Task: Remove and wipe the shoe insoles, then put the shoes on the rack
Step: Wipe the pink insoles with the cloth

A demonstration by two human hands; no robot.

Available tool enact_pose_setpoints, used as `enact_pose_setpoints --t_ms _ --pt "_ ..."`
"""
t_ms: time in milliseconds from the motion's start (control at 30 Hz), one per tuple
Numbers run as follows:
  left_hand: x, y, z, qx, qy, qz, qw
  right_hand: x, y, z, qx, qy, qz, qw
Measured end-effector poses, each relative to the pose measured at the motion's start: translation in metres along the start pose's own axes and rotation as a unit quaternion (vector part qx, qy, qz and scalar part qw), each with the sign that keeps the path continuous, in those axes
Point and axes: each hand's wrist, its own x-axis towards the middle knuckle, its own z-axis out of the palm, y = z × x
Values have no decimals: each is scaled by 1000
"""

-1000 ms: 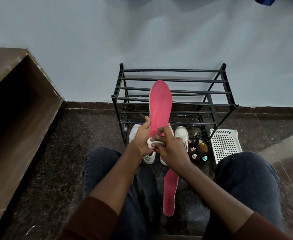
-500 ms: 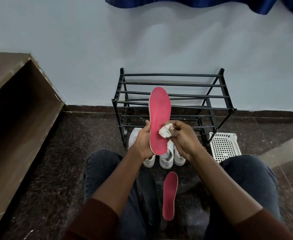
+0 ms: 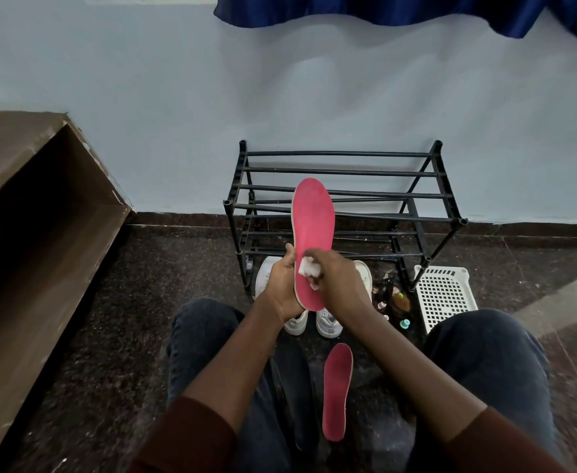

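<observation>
My left hand (image 3: pixel 282 285) holds a pink insole (image 3: pixel 312 227) upright by its left edge near the heel. My right hand (image 3: pixel 340 285) presses a small white wipe (image 3: pixel 309 269) against the insole's lower half. A second pink insole (image 3: pixel 337 390) lies flat on the dark floor between my knees. Two white shoes (image 3: pixel 328 324) stand on the floor behind my hands, partly hidden by them. The black metal shoe rack (image 3: pixel 345 192) stands against the wall just beyond, with nothing on its bars.
A white perforated basket (image 3: pixel 445 295) sits on the floor right of the rack. Several small bottles (image 3: pixel 398 307) cluster between the shoes and the basket. A brown wooden cabinet (image 3: pixel 31 233) runs along the left. A blue cloth (image 3: pixel 382 8) hangs at the top of the wall.
My right hand with the wipe slid from the insole's heel up to its right edge, then back onto its lower half. The camera tilted slightly.
</observation>
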Motion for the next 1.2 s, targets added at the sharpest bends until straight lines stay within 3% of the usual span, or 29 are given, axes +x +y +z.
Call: enact_pose_setpoints --t_ms 100,267,500,700,800,967,1033,1200 --pt "0 0 -1 28 -7 -13 999 -16 5 9 -30 -42 -74 996" --pt "0 -2 2 30 -29 -18 999 -29 16 8 -7 -40 -98 994" --pt "-3 -8 6 43 -37 -12 998 -8 24 2 -34 61 -45 997" --pt "-1 -4 5 43 -3 3 999 -33 22 10 -9 -11 -81 997" --pt "-1 -3 8 26 -7 22 999 -36 24 5 -4 -5 -93 996" --pt "-4 -3 9 66 -16 32 997 -14 31 -5 10 101 10 995" --pt "-4 -3 8 63 -15 34 997 -13 32 -2 20 103 36 994" --pt "1 -2 2 16 -2 39 999 -42 30 11 12 66 -35 997"
